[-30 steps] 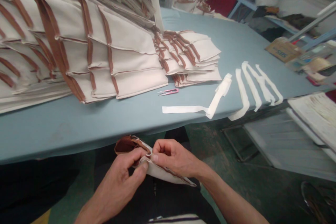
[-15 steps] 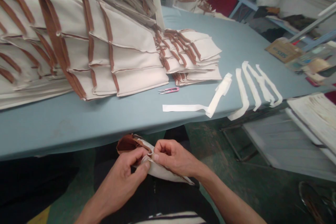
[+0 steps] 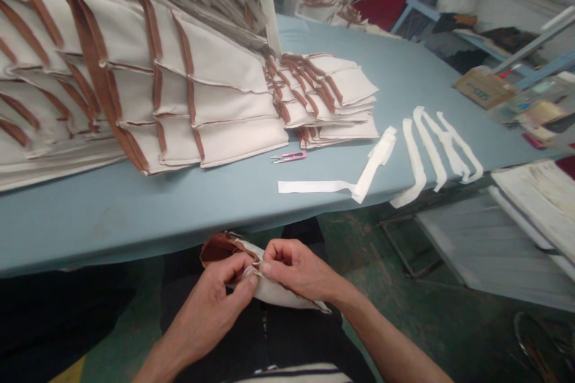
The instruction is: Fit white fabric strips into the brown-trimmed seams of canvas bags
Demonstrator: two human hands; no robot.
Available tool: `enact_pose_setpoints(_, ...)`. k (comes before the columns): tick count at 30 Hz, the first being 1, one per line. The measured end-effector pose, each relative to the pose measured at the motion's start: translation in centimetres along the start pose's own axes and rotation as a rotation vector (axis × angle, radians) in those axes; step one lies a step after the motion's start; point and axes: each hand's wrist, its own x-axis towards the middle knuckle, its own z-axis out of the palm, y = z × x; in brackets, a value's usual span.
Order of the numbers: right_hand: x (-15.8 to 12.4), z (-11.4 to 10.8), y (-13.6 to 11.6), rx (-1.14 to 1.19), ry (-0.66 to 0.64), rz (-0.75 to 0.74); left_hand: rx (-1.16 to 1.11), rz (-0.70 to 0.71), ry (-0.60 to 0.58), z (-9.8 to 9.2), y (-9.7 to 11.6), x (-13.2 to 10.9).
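Head view: left hand (image 3: 204, 311) and right hand (image 3: 299, 269), both pinching 1 brown-trimmed cream fabric piece (image 3: 278, 292) between thumb and fingers, just below the blue-covered table (image 3: 135, 224); grip unchanged from 0.5 s earlier.

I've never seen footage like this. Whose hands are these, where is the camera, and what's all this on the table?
These are a person's own bare hands; no machine is involved. The picture comes from a camera worn on their head, looking forward and down. Their left hand and right hand pinch a cream cloth piece, brown inside, below the table's edge. On the blue-covered table lie stacks of cream pieces edged in brown, small pink-handled snips and white fabric strips.
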Motion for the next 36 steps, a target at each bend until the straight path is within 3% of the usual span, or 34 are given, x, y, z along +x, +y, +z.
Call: enact_pose_setpoints(36, 0.02, 0.31, 0.41, -0.001, 0.030, 0.021, -0.010, -0.074, -0.019, 0.31, -0.61, -0.08)
